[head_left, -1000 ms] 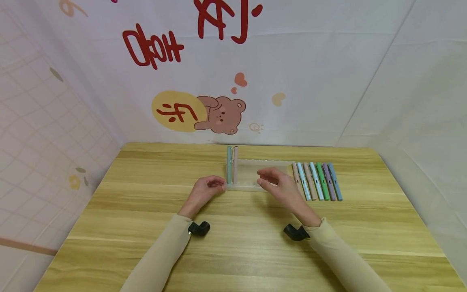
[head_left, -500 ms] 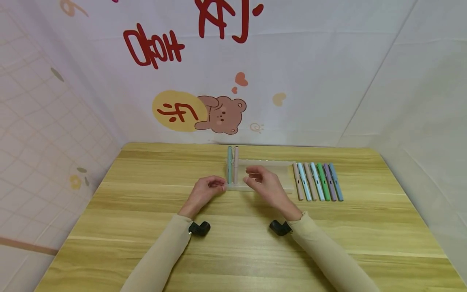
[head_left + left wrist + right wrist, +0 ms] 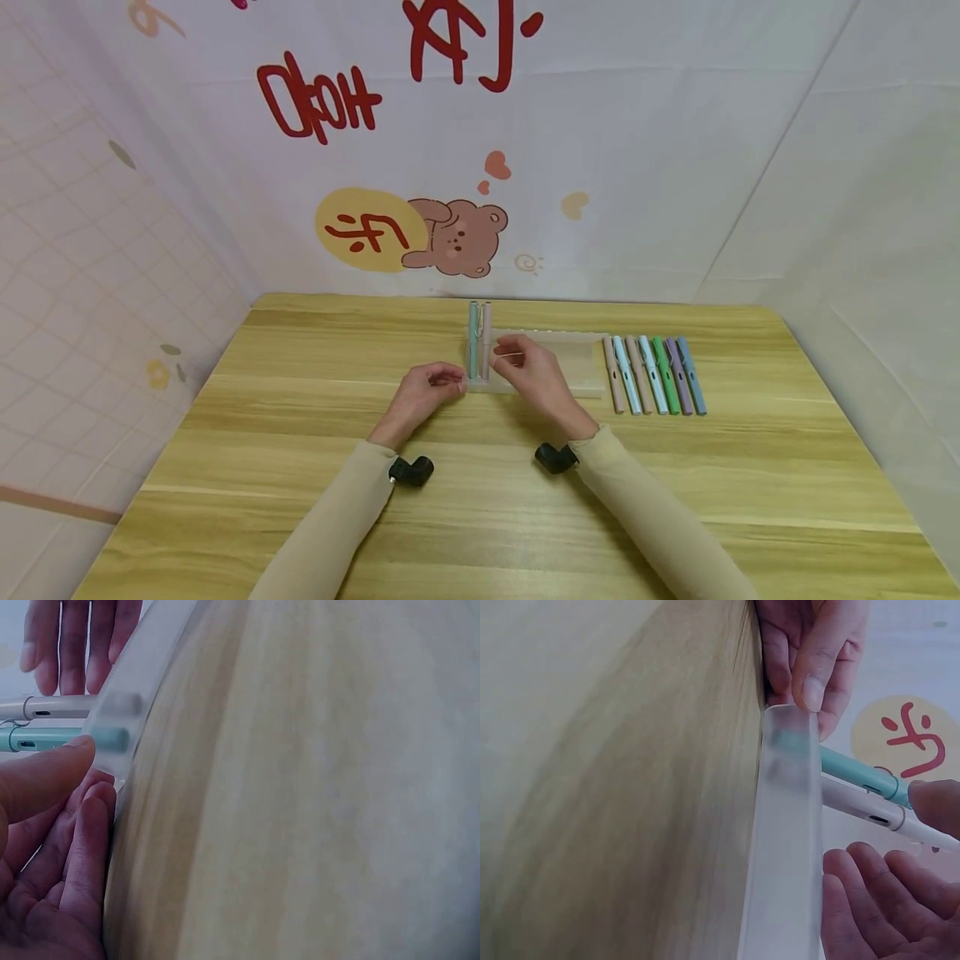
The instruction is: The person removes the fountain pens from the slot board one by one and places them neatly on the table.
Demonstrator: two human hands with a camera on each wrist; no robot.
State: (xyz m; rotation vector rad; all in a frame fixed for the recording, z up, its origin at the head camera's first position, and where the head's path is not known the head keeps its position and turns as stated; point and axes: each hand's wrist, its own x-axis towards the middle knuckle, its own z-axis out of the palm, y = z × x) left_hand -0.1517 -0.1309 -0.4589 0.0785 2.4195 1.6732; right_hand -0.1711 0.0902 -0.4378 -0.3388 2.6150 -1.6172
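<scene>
A frosted clear pen holder (image 3: pixel 581 368) lies near the back of the table. In its left end stand a turquoise pen (image 3: pixel 473 340) and a pale pinkish-grey pen (image 3: pixel 487 321), side by side, caps up. My left hand (image 3: pixel 423 396) holds the holder's left end, the thumb (image 3: pixel 64 769) on its front lip by the turquoise pen's foot. My right hand (image 3: pixel 534 377) is just right of the pale pen; its thumb (image 3: pixel 937 804) is near that pen's cap, and its fingers (image 3: pixel 877 900) are spread, holding nothing visible.
Right of the holder, several capped pens lie in a row on the wooden table (image 3: pixel 480 517), among them a green pen (image 3: pixel 664 375), a purple pen (image 3: pixel 678 375) and a blue pen (image 3: pixel 692 375). A printed white cloth (image 3: pixel 637 125) hangs behind the table.
My right hand has moved left along the holder, from near the row of loose pens to beside the pale pen. My left hand has stayed at the holder's left end.
</scene>
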